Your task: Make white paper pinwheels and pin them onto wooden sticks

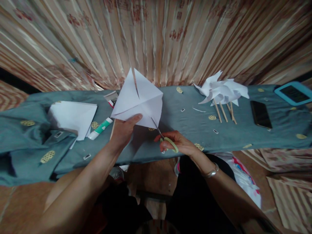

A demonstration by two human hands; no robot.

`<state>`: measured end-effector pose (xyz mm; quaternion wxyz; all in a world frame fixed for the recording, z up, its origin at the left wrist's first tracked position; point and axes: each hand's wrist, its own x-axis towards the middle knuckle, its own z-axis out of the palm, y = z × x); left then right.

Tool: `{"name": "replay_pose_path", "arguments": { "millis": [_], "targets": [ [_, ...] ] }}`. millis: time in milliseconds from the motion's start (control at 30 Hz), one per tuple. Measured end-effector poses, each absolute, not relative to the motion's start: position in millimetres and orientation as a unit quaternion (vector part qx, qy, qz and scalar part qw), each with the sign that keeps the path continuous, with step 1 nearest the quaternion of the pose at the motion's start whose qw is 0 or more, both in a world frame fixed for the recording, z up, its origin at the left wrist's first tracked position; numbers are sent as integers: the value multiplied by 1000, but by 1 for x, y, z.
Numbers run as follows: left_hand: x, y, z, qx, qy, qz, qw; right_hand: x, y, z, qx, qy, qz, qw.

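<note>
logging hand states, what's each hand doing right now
Left hand: closed, holding the white paper.
Right hand: closed, holding the scissors.

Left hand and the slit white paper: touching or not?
Touching. The head view shows it: the left hand grips the white paper at its near edge, thumb lying on top of the sheet.

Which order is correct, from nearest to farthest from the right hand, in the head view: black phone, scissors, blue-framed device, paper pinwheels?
1. scissors: held in the right hand
2. paper pinwheels: ahead, to its right
3. black phone: farther right
4. blue-framed device: farthest right
</note>
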<state>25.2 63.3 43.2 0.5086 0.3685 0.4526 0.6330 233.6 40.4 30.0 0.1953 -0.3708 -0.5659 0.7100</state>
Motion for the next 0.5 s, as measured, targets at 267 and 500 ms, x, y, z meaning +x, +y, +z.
{"name": "replay_pose_path", "arguments": {
  "millis": [267, 500],
  "targets": [
    [24, 63, 46, 362, 460, 629, 511, 233, 41, 26, -372, -547, 725, 194],
    [24, 64, 43, 357, 455, 635, 512, 232, 41, 27, -386, -525, 734, 191]
  ]
}}
